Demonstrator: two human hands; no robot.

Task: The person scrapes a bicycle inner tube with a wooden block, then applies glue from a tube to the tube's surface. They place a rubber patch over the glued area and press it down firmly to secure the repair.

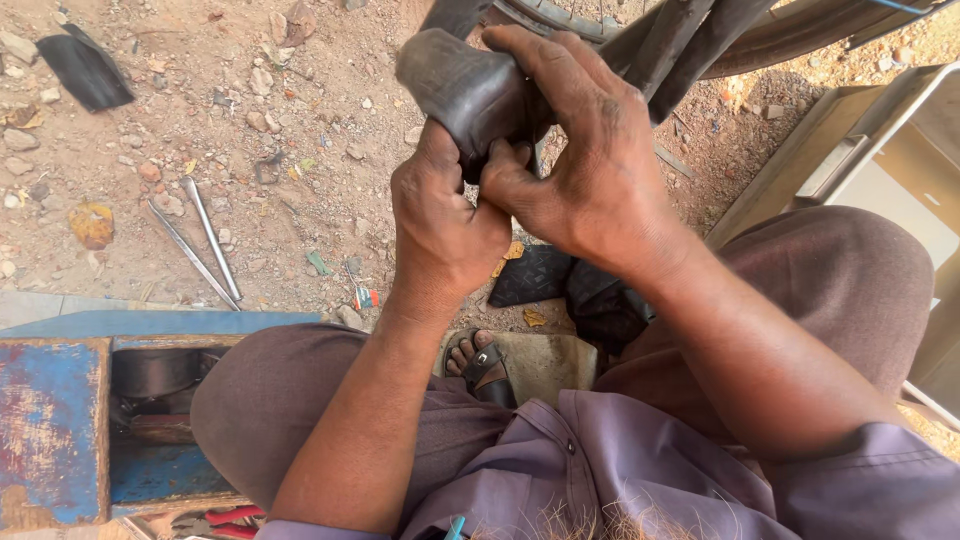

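Both of my hands hold a black rubber inner tube (465, 90) up in front of me. My left hand (440, 225) grips its lower side from below, fingers curled into the rubber. Over the top of the tube my right hand (585, 160) is wrapped, thumb pressing next to the left hand. The tube runs on up and right toward a tyre (700, 40) at the top edge. Where the tube goes behind my right hand is hidden.
Two metal tyre levers (205, 240) lie on the stony dirt at left. A worn blue wooden toolbox (60, 430) sits at lower left, red-handled pliers (225, 520) beside it. Black rubber scraps (570, 285) lie by my sandalled foot (485, 365). A wooden frame (850, 150) stands at right.
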